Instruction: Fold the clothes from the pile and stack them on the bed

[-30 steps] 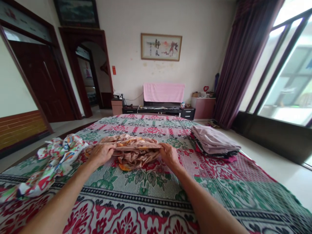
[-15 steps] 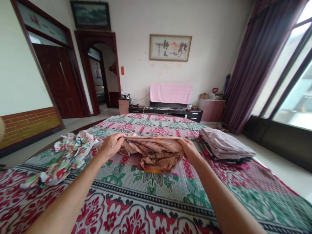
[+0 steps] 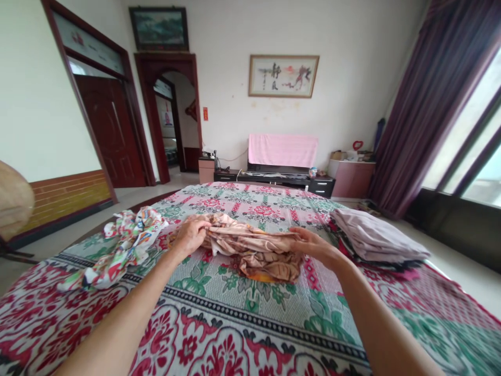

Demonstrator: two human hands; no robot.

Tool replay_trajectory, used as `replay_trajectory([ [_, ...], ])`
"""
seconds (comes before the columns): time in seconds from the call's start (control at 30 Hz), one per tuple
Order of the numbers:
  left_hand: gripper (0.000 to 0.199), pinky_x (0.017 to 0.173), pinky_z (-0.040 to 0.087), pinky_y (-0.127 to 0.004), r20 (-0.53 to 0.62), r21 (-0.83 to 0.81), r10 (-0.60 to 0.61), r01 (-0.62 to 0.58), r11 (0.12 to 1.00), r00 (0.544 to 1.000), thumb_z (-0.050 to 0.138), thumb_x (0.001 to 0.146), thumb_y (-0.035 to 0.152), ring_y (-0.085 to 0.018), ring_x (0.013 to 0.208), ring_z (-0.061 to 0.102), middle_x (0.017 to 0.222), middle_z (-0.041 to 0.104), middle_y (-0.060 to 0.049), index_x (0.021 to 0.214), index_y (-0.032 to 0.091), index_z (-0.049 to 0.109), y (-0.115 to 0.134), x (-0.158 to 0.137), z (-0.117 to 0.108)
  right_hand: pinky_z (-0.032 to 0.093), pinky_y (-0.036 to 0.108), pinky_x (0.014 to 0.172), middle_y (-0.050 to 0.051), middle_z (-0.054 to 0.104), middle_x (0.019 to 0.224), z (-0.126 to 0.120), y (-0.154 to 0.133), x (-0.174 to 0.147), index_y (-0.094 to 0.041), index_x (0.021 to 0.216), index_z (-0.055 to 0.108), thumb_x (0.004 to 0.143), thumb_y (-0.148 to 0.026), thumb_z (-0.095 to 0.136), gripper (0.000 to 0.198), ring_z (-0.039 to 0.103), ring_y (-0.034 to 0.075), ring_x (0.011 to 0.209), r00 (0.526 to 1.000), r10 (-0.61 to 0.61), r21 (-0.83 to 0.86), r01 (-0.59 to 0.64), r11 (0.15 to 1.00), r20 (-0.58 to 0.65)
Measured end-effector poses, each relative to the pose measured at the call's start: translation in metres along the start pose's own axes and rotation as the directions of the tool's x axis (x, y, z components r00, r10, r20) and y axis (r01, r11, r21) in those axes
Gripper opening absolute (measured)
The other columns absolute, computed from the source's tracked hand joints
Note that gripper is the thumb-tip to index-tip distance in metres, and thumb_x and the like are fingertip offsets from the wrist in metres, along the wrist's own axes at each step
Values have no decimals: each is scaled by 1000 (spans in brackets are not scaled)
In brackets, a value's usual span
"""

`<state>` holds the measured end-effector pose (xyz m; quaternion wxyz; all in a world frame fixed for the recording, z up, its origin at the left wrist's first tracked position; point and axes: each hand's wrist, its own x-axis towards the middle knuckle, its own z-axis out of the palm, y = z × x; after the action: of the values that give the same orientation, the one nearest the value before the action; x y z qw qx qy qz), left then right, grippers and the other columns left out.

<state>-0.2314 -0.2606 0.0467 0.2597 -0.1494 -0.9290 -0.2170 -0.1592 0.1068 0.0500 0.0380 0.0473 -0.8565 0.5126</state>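
A crumpled tan and brown patterned piece of fabric (image 3: 250,243) lies across the middle of the bedspread (image 3: 250,305); its exact kind is hidden by the folds. My left hand (image 3: 191,235) pinches its upper left edge between thumb and fingers. At the right end of that edge, my right hand (image 3: 315,244) holds the fabric, its index finger stretched along the top. The edge between my hands sags slightly. Left of my left hand is a rumpled white cloth (image 3: 129,243) with a colourful print. A stack of folded clothes (image 3: 379,235), pale lilac on top, sits right of my right hand.
Beyond the bedspread, a pink cloth (image 3: 282,150) covers a screen on a low black cabinet (image 3: 321,185). A round tan object (image 3: 13,201) stands at the left edge. Purple curtains (image 3: 418,115) hang by the window on the right.
The fabric's upper edge, taut before, has slackened and lowered between my hands. My right hand's fingers have straightened somewhat. The whole view has shifted slightly, with things appearing farther right.
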Motion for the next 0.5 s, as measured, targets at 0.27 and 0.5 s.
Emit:
replay_trajectory([
  [0.27, 35, 91, 49, -29, 36, 37, -95, 94, 995, 995, 48, 78, 18, -20, 97, 67, 107, 73, -3, 99, 23, 76, -4, 3, 4, 37, 24, 46, 1, 58, 54, -15, 6, -8, -18, 62, 61, 66, -45, 66, 28, 50, 12, 49, 905, 315, -360, -203, 910, 285],
  [0.5, 38, 88, 50, -25, -126, -149, -184, 165, 975, 975, 45, 76, 21, -19, 95, 68, 102, 75, -1, 100, 22, 75, -8, 10, -19, 35, 21, 48, -2, 53, 54, -7, 15, 10, -16, 62, 57, 68, -33, 52, 18, 46, 10, 52, 990, -27, -147, 7, 989, -141],
])
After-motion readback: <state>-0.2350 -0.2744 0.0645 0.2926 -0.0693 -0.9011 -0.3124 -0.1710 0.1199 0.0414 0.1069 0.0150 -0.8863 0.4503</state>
